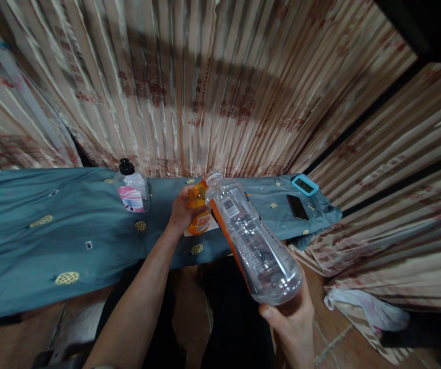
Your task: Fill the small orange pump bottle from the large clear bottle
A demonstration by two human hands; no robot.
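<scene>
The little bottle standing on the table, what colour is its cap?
Black. The small bottle has a black cap, seen in the head view.

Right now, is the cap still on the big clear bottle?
No, the clear bottle in the right hand shows an open neck with no cap, tipped toward the orange bottle.

Clear glossy plastic bottle (253, 241), matt blue cloth (32, 230), satiny striped curtain (212, 87)

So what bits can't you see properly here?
Head view only:
- Orange bottle: mostly hidden by the left hand and the clear bottle.
- Clear bottle's label print: too small to read.
- Right hand: fingers hidden under the bottle's base.
- Blue timer: display too small to read.
</scene>
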